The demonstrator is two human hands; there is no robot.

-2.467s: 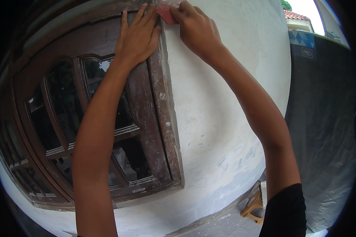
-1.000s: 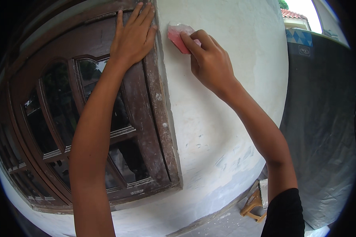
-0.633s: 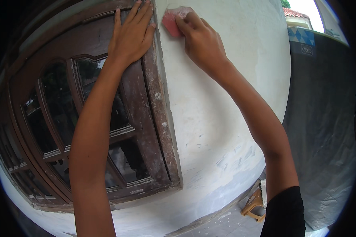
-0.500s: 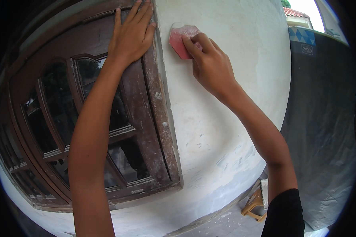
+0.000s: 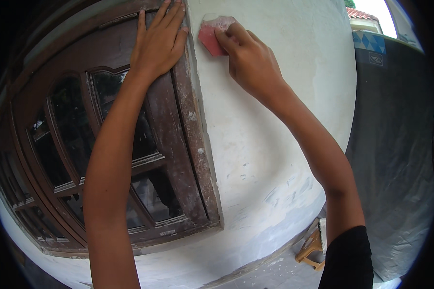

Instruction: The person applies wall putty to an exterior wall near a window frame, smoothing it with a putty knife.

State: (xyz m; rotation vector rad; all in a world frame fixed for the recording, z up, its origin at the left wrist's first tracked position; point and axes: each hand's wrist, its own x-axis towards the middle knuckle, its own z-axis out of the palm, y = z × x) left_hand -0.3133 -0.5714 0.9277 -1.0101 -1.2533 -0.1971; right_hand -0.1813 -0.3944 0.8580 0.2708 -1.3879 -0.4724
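Two bare forearms rise from the lower edge toward a white plastered wall [image 5: 275, 144], the right one leaving a black sleeve [image 5: 347, 260] at the bottom right. Low beside that sleeve, a small wooden stand [image 5: 309, 248], possibly a stool, sits on the floor [image 5: 275, 272] at the foot of the wall. Left of the arms, a dark brown wooden window frame [image 5: 178, 159] with arched glass panes [image 5: 154, 190] is set into the wall, its paint-flecked right edge running up beside the plaster. Higher up, the left hand [image 5: 158, 42] lies flat against the top part of the frame, fingers [image 5: 171, 13] spread and released, gripping nothing. Just right of it, across the frame's right edge, the right hand [image 5: 250, 62] presses a small pink pad [image 5: 211, 34], apparently sandpaper or a sponge, against the wall near the frame's upper right corner; its fingers [image 5: 226, 38] are curled over the pad's right side, holding it to the plaster. A pale scuffed patch sits just above the pad. Beyond the wall's right edge hangs a dark grey sheet [image 5: 395, 159], and above it show a blue patterned panel [image 5: 369, 41] and a red tiled roof [image 5: 359, 13].
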